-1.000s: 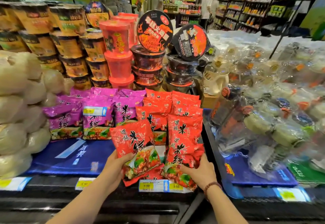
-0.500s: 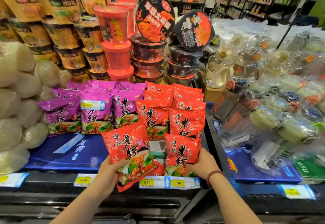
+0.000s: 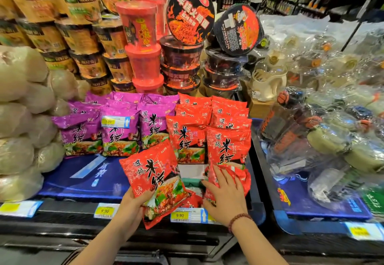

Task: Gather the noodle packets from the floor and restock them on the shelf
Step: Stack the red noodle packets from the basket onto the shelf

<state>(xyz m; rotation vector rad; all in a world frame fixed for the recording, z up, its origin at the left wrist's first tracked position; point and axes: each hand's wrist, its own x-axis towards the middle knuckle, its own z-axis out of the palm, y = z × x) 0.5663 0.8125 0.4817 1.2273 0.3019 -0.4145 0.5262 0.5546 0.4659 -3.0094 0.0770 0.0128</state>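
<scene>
My left hand (image 3: 133, 208) grips a red noodle packet (image 3: 155, 179) by its lower left edge, thumb across the front and fingers curled behind it. The packet tilts to the left, just below the middle of the frame, in front of the shelf (image 3: 68, 212) lip. My right hand (image 3: 226, 198) lies flat with its fingers straight and spread, pressing on a second red packet (image 3: 239, 178) that sits at the front of the shelf in the lower centre-right. A beaded bracelet (image 3: 239, 220) circles that wrist. Directly above the pressed packet stand the rows of red packets (image 3: 207, 131), upright and overlapping. To their left, touching them, are the purple packets (image 3: 118, 127), one of which carries a loose yellow-and-white label. A yellow price tag (image 3: 179, 215) reading 9.90 is fixed to the shelf edge between my two hands. Behind the packets, in the upper centre, red cups (image 3: 141, 42) are stacked beside black bowls (image 3: 182, 61). Pale bags (image 3: 18, 119) are piled along the left edge of the frame.
</scene>
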